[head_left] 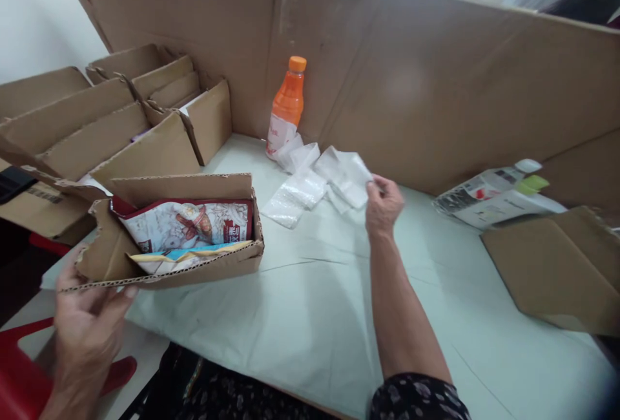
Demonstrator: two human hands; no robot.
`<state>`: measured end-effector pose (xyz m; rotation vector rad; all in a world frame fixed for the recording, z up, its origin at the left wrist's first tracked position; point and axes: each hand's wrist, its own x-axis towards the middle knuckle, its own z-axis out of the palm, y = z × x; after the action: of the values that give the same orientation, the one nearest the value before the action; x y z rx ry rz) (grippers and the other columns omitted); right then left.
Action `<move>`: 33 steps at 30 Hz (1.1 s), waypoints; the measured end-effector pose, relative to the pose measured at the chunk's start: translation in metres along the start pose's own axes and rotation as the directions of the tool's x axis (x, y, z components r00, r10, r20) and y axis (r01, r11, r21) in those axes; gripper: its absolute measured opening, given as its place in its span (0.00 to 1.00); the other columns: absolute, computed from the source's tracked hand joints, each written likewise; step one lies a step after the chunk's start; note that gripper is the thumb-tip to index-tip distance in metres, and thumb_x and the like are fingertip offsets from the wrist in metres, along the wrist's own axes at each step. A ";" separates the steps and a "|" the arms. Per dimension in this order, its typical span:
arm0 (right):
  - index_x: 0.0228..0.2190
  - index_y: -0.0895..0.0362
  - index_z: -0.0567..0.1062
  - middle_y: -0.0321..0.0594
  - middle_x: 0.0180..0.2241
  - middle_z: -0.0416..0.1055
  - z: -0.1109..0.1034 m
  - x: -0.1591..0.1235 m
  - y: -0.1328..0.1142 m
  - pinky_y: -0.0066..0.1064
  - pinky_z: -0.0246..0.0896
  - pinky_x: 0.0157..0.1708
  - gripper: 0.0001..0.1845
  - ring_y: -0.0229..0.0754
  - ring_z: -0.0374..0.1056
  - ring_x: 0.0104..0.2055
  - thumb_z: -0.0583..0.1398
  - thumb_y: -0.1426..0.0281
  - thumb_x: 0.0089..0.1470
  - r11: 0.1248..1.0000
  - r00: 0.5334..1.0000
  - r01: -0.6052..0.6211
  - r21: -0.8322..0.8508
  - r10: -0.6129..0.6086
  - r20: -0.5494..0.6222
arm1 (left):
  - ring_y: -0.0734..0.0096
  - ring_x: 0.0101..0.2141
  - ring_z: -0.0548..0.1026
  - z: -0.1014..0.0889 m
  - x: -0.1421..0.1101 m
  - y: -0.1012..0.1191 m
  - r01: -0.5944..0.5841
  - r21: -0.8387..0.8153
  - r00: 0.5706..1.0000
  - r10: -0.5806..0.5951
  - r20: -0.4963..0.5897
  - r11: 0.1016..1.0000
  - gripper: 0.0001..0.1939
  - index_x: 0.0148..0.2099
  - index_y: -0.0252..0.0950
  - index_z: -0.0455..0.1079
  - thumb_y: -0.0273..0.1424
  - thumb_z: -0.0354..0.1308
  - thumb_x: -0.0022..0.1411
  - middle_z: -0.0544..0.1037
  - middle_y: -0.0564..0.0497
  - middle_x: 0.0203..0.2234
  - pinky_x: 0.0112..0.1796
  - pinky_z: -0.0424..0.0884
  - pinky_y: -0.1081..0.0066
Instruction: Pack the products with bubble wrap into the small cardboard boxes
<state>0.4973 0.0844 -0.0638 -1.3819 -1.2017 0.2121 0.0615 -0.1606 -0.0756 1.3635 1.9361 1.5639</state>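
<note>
Pale counter (314, 304) beneath a tall cardboard wall (436, 84): carton (208, 271) at left, plastic wrap (347, 178) in the middle

In the head view, the left hand (87, 323) is clamped on the carton's near left corner. The carton's long axis runs mostly left to right, away from that hand, with packets (188, 223) inside and its near wall by the counter's front edge. The right hand (385, 203) has thumb and fingers pinched together on the wrap's right end; the crumpled wrap stretches leftward to the base of an orange bottle (288, 110). The right hand is nearer the wrap. A stretch of counter separates carton from right forearm. Other boxes (159, 148) stand behind the carton; a clear bottle (498, 181) lies tilted farther right.
</note>
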 end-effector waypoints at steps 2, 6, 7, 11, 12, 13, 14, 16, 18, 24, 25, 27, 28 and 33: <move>0.37 0.52 0.78 0.44 0.45 0.79 -0.043 -0.003 -0.001 0.45 0.67 0.49 0.11 0.51 0.72 0.50 0.59 0.63 0.54 0.989 0.992 0.121 -0.089 -0.124 -0.035 | 0.47 0.64 0.67 0.008 0.004 0.001 0.154 -0.208 0.985 -0.166 -0.039 0.966 0.40 0.61 0.76 0.63 0.33 0.65 0.50 0.70 0.82 0.59 0.64 0.65 0.45; 0.36 0.46 0.80 0.42 0.42 0.81 -0.135 -0.032 0.013 0.46 0.69 0.49 0.10 0.52 0.76 0.47 0.60 0.60 0.55 0.908 0.943 0.222 -0.356 -0.106 0.317 | 0.50 0.65 0.65 0.018 0.012 0.010 0.163 -0.345 0.983 -0.183 -0.025 0.924 0.33 0.52 0.70 0.74 0.29 0.67 0.47 0.73 0.78 0.57 0.67 0.61 0.47; 0.36 0.45 0.80 0.42 0.40 0.81 -0.157 -0.041 0.018 0.47 0.70 0.47 0.10 0.53 0.77 0.45 0.60 0.59 0.54 0.879 0.896 0.241 -0.411 -0.039 0.442 | 0.51 0.65 0.66 0.019 0.014 0.012 0.141 -0.360 0.988 -0.155 -0.011 0.922 0.31 0.51 0.69 0.75 0.29 0.66 0.48 0.75 0.76 0.56 0.66 0.62 0.47; 0.37 0.45 0.81 0.44 0.43 0.82 -0.209 -0.066 0.012 0.55 0.71 0.47 0.14 0.59 0.77 0.46 0.62 0.54 0.52 0.777 0.730 0.382 -0.500 0.079 0.679 | 0.52 0.61 0.71 0.026 0.020 0.013 0.132 -0.383 0.991 -0.123 0.048 0.914 0.27 0.50 0.65 0.76 0.30 0.67 0.49 0.81 0.69 0.51 0.63 0.65 0.44; 0.40 0.46 0.81 0.44 0.46 0.81 -0.209 -0.070 0.002 0.56 0.70 0.50 0.16 0.60 0.76 0.49 0.62 0.54 0.53 0.777 0.727 0.399 -0.487 0.055 0.684 | 0.50 0.60 0.72 0.028 0.021 0.010 0.144 -0.398 0.990 -0.136 0.047 0.906 0.27 0.50 0.63 0.77 0.31 0.68 0.47 0.81 0.67 0.50 0.63 0.65 0.44; 0.43 0.47 0.81 0.45 0.48 0.80 -0.202 -0.074 -0.010 0.55 0.69 0.52 0.17 0.58 0.75 0.52 0.62 0.54 0.55 0.792 0.727 0.405 -0.457 0.024 0.686 | 0.48 0.59 0.72 0.031 0.022 0.007 0.158 -0.422 0.987 -0.153 0.047 0.893 0.28 0.50 0.59 0.77 0.33 0.69 0.45 0.82 0.63 0.50 0.63 0.65 0.43; 0.45 0.48 0.80 0.44 0.51 0.78 -0.188 -0.079 -0.024 0.53 0.68 0.55 0.17 0.56 0.74 0.54 0.60 0.55 0.59 0.818 0.724 0.403 -0.411 -0.010 0.690 | 0.47 0.59 0.73 0.034 0.023 0.003 0.172 -0.452 0.984 -0.170 0.046 0.875 0.30 0.51 0.55 0.78 0.34 0.70 0.43 0.82 0.59 0.49 0.63 0.65 0.44; 0.48 0.50 0.79 0.44 0.51 0.78 -0.143 -0.087 -0.049 0.46 0.68 0.57 0.15 0.50 0.73 0.55 0.57 0.61 0.65 0.870 0.656 0.406 -0.278 -0.066 0.752 | 0.46 0.58 0.74 0.039 0.022 -0.005 0.198 -0.508 0.979 -0.198 0.055 0.838 0.33 0.53 0.48 0.77 0.34 0.71 0.40 0.83 0.52 0.48 0.63 0.65 0.46; 0.50 0.51 0.78 0.43 0.56 0.75 -0.083 -0.095 -0.063 0.43 0.66 0.59 0.16 0.48 0.70 0.58 0.55 0.66 0.66 0.876 0.501 0.459 -0.146 -0.120 0.857 | 0.49 0.57 0.74 0.042 0.020 -0.013 0.221 -0.539 0.974 -0.216 0.075 0.813 0.33 0.53 0.46 0.77 0.32 0.72 0.40 0.83 0.51 0.47 0.63 0.65 0.49; 0.53 0.55 0.77 0.47 0.60 0.70 0.076 -0.077 -0.048 0.44 0.63 0.58 0.20 0.52 0.68 0.58 0.58 0.76 0.61 0.730 0.306 0.644 -0.227 0.026 0.952 | 0.54 0.54 0.76 0.039 0.007 -0.031 0.297 -0.533 0.952 -0.289 0.100 0.793 0.22 0.46 0.43 0.78 0.34 0.72 0.45 0.83 0.51 0.43 0.62 0.66 0.57; 0.53 0.57 0.76 0.49 0.61 0.68 0.091 -0.070 -0.043 0.46 0.62 0.59 0.19 0.54 0.66 0.59 0.58 0.75 0.61 0.727 0.344 0.636 -0.260 0.035 0.938 | 0.54 0.53 0.76 0.039 0.006 -0.033 0.316 -0.520 0.945 -0.308 0.105 0.794 0.23 0.46 0.43 0.78 0.35 0.73 0.45 0.83 0.51 0.43 0.61 0.67 0.58; 0.54 0.62 0.75 0.55 0.62 0.66 0.110 -0.055 -0.036 0.50 0.59 0.60 0.20 0.59 0.64 0.61 0.57 0.75 0.62 0.732 0.416 0.605 -0.314 0.046 0.908 | 0.54 0.51 0.77 0.039 0.003 -0.034 0.341 -0.496 0.936 -0.335 0.105 0.798 0.26 0.47 0.43 0.77 0.37 0.75 0.44 0.83 0.51 0.41 0.59 0.69 0.58; 0.54 0.63 0.75 0.57 0.62 0.66 0.114 -0.050 -0.035 0.51 0.59 0.60 0.20 0.60 0.63 0.61 0.57 0.75 0.62 0.739 0.442 0.586 -0.332 0.052 0.895 | 0.54 0.50 0.78 0.040 0.003 -0.033 0.352 -0.486 0.932 -0.344 0.109 0.800 0.28 0.49 0.43 0.77 0.37 0.75 0.43 0.83 0.51 0.40 0.58 0.70 0.58; 0.52 0.60 0.77 0.51 0.60 0.70 0.084 -0.055 -0.038 0.46 0.60 0.61 0.19 0.54 0.66 0.61 0.53 0.74 0.64 0.810 0.516 0.492 -0.318 0.023 0.856 | 0.52 0.48 0.79 0.045 0.003 -0.034 0.414 -0.425 0.910 -0.375 0.176 0.805 0.36 0.52 0.40 0.73 0.39 0.76 0.39 0.83 0.48 0.39 0.55 0.73 0.57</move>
<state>0.3919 0.0864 -0.0824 -1.5977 -2.4278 0.3816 0.0758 -0.1301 -0.1210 0.7552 1.5352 1.5794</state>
